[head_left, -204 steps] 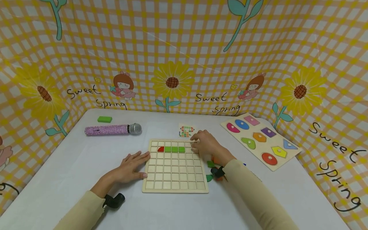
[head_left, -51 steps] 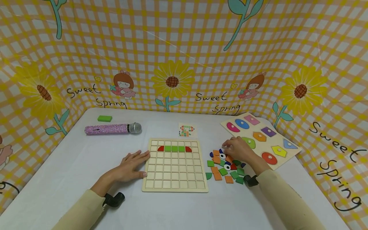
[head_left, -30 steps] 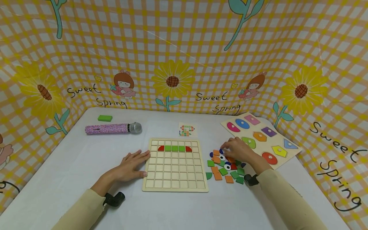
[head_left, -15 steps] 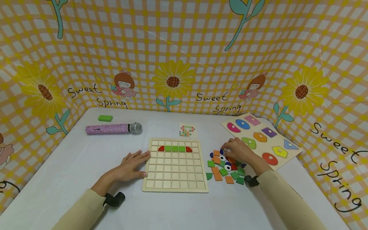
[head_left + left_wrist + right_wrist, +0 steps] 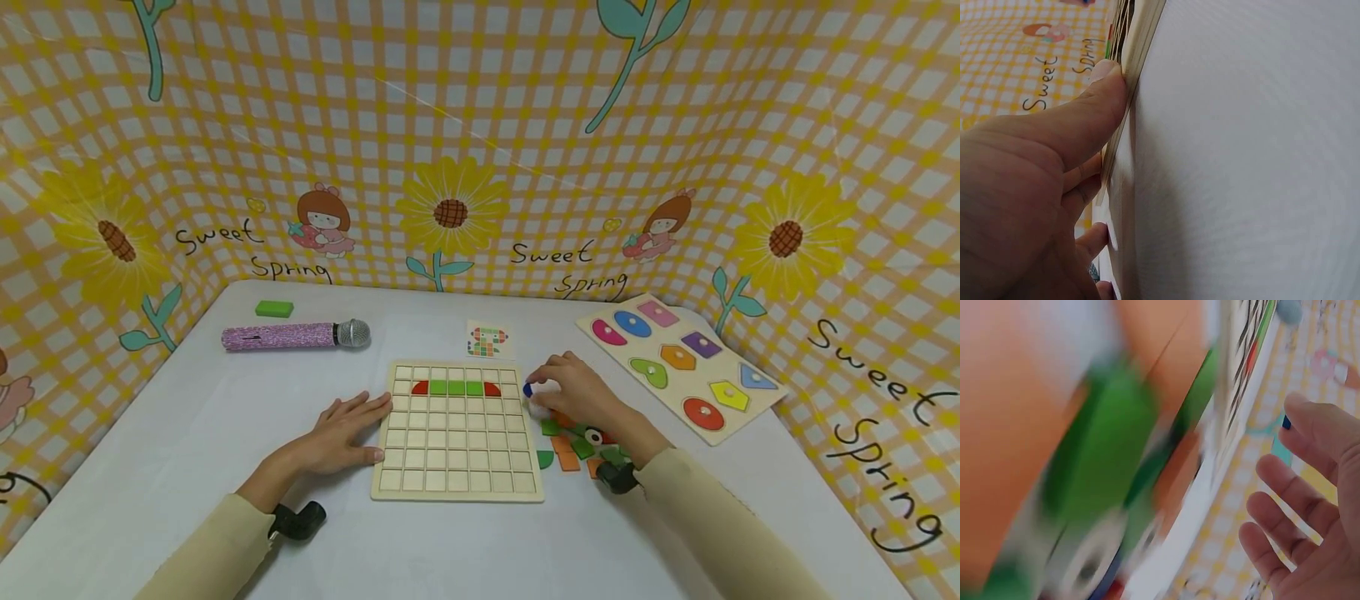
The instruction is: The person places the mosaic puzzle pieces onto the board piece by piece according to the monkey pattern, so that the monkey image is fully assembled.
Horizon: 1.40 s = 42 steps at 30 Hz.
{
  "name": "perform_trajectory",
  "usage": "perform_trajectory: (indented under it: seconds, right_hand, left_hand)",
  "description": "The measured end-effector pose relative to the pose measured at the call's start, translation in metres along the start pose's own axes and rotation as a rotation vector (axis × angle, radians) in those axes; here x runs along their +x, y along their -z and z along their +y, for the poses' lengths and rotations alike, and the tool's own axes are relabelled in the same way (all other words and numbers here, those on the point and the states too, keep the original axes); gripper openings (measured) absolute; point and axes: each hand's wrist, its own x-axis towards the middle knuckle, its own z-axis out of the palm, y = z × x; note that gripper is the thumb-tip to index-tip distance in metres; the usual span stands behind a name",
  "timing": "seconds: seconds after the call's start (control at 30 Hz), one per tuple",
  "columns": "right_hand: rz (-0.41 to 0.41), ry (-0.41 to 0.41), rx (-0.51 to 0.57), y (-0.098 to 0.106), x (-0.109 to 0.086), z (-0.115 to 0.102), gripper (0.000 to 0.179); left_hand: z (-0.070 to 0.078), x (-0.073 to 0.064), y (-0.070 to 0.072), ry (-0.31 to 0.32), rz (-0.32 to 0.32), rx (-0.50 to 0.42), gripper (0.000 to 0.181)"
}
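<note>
Between thumb and index finger, my right hand [image 5: 573, 390] pinches a small dark blue tile [image 5: 1287, 422]; its other fingers are spread in the right wrist view. This hand is just off the right edge of the wooden grid board [image 5: 457, 492]. My left hand [image 5: 341, 435] rests at the board's left edge, fingers extended and thumb touching the side. One row near the top of the board holds a red rounded tile [image 5: 421, 388], several green square tiles [image 5: 456, 388] and another red rounded tile [image 5: 491, 389]. Loose tiles [image 5: 567, 461] lie under my right hand and wrist, partly hidden.
Behind the board lies a small picture card [image 5: 489, 340] with a mosaic figure. A glittery purple microphone [image 5: 281, 337] and a green block [image 5: 274, 309] are at the back left. At the right is a knobbed shape puzzle [image 5: 678, 367]. A patterned cloth [image 5: 450, 100] rises behind the table.
Since the earliest frame a red rounded tile has been added at the right end of the row. My right hand has lifted a blue tile from the pile and moved left; the left hand stays put.
</note>
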Motion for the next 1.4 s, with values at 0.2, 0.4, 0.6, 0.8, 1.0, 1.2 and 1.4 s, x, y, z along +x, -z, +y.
perform_trajectory:
  seconds: [0.2, 0.4, 0.6, 0.8, 1.0, 1.2, 1.4]
  right_hand:
    - [0.027, 0.086, 0.038, -0.016, 0.019, -0.044, 0.026]
    - [0.024, 0.11, 0.086, -0.035, 0.042, -0.083, 0.026]
    - [-0.002, 0.137, 0.037, -0.045, 0.06, -0.117, 0.026]
    - [-0.027, 0.14, -0.055, -0.054, 0.072, -0.135, 0.024]
    - [-0.034, 0.15, -0.1, -0.059, 0.076, -0.143, 0.021]
    - [-0.05, 0.134, -0.128, -0.061, 0.078, -0.146, 0.024]
    - [-0.044, 0.152, -0.155, -0.062, 0.079, -0.145, 0.023]
  left_hand:
    - [-0.001, 0.0, 0.0, -0.005, -0.001, 0.0, 0.073]
    - [-0.001, -0.001, 0.0, 0.011, -0.005, 0.002, 0.072]
    - [-0.001, 0.0, -0.001, 0.018, -0.007, 0.011, 0.072]
    - [-0.001, 0.0, -0.001, 0.012, -0.014, 0.015, 0.073]
    - [0.0, 0.0, 0.0, 0.015, -0.011, 0.025, 0.073]
    - [0.001, 0.0, 0.0, 0.013, -0.001, 0.043, 0.072]
    - [0.002, -0.001, 0.001, -0.002, 0.009, 0.031, 0.072]
